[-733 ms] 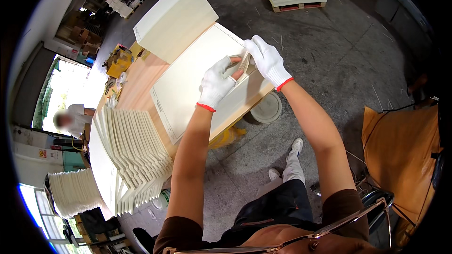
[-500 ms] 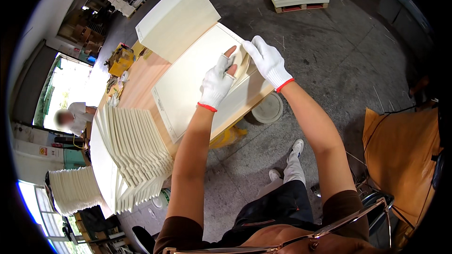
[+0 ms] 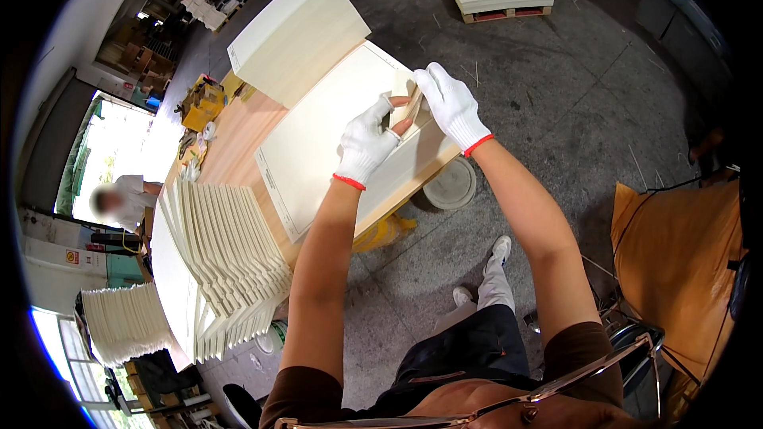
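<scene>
Left hand [image 3: 367, 143] in white glove, fingers curled, thumb and forefinger pinching near edge of small pale sheet [image 3: 407, 95]. Right hand [image 3: 451, 103], gloved too, closed on far edge of same sheet, fingers bent down over it. Sheet raised just above large pale sheet [image 3: 318, 151] lying flat on wooden table [image 3: 230, 143]. Fanned stack of folded sheets [image 3: 226, 258] lower left, thick paper pile [image 3: 298, 36] beyond.
</scene>
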